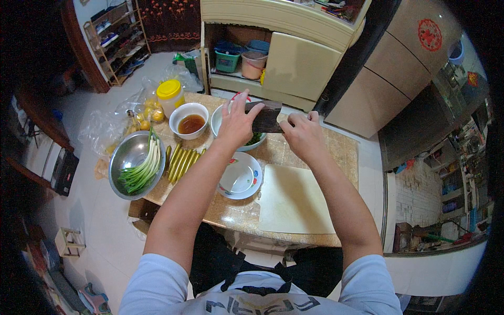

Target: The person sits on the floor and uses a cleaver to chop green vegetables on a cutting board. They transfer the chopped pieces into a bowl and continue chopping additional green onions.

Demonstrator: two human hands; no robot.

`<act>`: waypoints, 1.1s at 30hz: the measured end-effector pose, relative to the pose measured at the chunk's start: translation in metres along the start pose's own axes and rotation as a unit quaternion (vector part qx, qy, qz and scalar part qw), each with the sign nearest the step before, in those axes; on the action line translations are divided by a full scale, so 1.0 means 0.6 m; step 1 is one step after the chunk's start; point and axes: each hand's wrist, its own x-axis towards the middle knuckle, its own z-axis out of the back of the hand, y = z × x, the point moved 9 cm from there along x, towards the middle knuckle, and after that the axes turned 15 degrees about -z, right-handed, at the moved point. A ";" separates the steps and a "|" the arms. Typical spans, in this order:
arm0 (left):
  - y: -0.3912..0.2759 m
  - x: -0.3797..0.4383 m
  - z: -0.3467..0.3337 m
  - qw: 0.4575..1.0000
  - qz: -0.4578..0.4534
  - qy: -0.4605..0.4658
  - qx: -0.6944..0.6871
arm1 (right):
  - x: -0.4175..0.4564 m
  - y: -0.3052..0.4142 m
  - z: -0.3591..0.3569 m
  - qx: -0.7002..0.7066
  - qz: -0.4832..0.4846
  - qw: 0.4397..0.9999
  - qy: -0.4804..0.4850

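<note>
My right hand [302,136] is closed around the handle end of a cleaver. Its dark, broad blade [268,117] points left, above a bowl [252,147] with chopped greens [255,138] in it. Beside the blade's left end is my left hand [237,124], fingers spread, the thumb overlapping the blade; whether it presses on the metal is unclear. Both hands hide part of the bowl. Nearer to me stand a white flower-patterned bowl [242,177] and, to its right, a pale cutting board [289,201] with my arm's shadow across it.
On the table's left are a steel bowl [118,165] of scallions [147,169], several long green vegetables [182,162], a white bowl [174,128] of brown liquid, a yellow-lidded jar [170,94] and bagged yellow fruit [151,112]. A cream cabinet [301,67] stands beyond the table [342,157].
</note>
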 end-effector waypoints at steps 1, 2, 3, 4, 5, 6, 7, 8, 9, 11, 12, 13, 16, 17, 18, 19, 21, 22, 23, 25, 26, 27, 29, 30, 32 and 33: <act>0.000 0.000 0.000 1.000 -0.002 0.003 0.003 | 0.001 0.001 0.001 0.002 0.001 1.000 -0.002; 0.001 0.000 -0.001 1.000 -0.004 0.006 0.006 | 0.001 0.003 0.003 0.004 0.002 1.000 -0.005; 0.002 0.000 0.000 1.000 -0.004 -0.001 0.003 | 0.001 0.003 0.004 0.005 0.002 1.000 -0.006; 0.004 -0.001 0.001 1.000 -0.004 -0.008 0.000 | 0.000 0.003 0.005 0.006 0.003 1.000 -0.007; 0.006 -0.002 0.001 1.000 -0.005 -0.015 -0.003 | 0.000 0.003 0.006 0.008 0.003 1.000 -0.008; 0.007 -0.003 -0.001 1.000 -0.007 -0.005 0.002 | 0.000 0.002 0.008 0.008 0.003 1.000 -0.010; 0.009 -0.005 -0.003 1.000 -0.010 0.005 0.008 | 0.000 -0.002 0.006 0.002 -0.001 1.000 -0.004; 0.012 -0.007 -0.004 1.000 -0.013 0.015 0.014 | -0.001 -0.007 0.004 -0.004 -0.005 1.000 0.002; 0.022 -0.013 -0.009 0.999 -0.006 0.027 0.024 | -0.001 -0.009 0.002 -0.009 -0.008 1.000 0.007; 0.045 -0.027 -0.018 0.998 0.008 0.053 0.044 | 0.003 -0.015 0.002 -0.015 -0.019 1.000 0.012; 0.053 -0.030 -0.018 0.996 0.030 0.068 0.052 | 0.003 -0.018 0.001 -0.019 -0.025 0.999 0.016; 0.062 -0.033 -0.017 0.993 0.052 0.083 0.059 | 0.003 -0.020 0.004 -0.010 -0.027 1.000 0.009; 0.047 -0.027 -0.002 0.997 0.042 0.057 0.018 | 0.000 -0.026 0.014 0.013 -0.034 0.999 -0.005; 0.034 -0.022 0.002 0.999 0.025 0.036 -0.007 | -0.001 -0.027 0.016 0.018 -0.035 0.999 -0.008; 0.024 -0.020 0.004 0.999 0.013 0.034 0.004 | 0.000 -0.024 0.018 0.025 -0.034 0.999 -0.012; 0.012 -0.016 0.004 0.999 0.000 0.033 0.015 | 0.000 -0.018 0.018 0.021 -0.027 0.999 -0.011; 0.000 -0.012 0.005 0.999 -0.012 0.032 0.033 | 0.000 -0.010 0.019 0.010 -0.013 1.000 -0.010; -0.002 -0.011 0.004 0.999 -0.012 0.034 0.040 | 0.001 -0.009 0.017 0.008 -0.011 1.000 -0.008; -0.003 -0.010 0.003 0.998 -0.013 0.035 0.047 | 0.001 -0.009 0.014 0.007 -0.010 1.000 -0.006; -0.004 -0.009 0.003 0.997 -0.010 0.049 0.058 | 0.000 -0.012 0.014 0.007 -0.008 1.000 -0.006; -0.003 -0.009 0.003 0.996 -0.009 0.056 0.063 | -0.001 -0.014 0.016 0.009 -0.006 1.000 -0.008; 0.000 -0.011 0.003 0.996 -0.019 0.049 0.069 | 0.001 -0.012 0.018 0.013 -0.003 1.000 -0.011; 0.007 -0.017 0.002 0.995 -0.038 0.035 0.080 | 0.003 -0.011 0.019 0.004 -0.008 1.000 -0.007; 0.009 -0.019 0.002 0.995 -0.036 0.044 0.081 | 0.003 -0.013 0.019 -0.001 -0.011 1.000 -0.004; 0.012 -0.024 0.002 0.994 -0.031 0.062 0.085 | 0.003 -0.012 0.023 0.007 -0.010 1.000 -0.012; 0.013 -0.027 0.003 0.994 -0.033 0.063 0.086 | 0.003 -0.011 0.025 0.011 -0.010 1.000 -0.016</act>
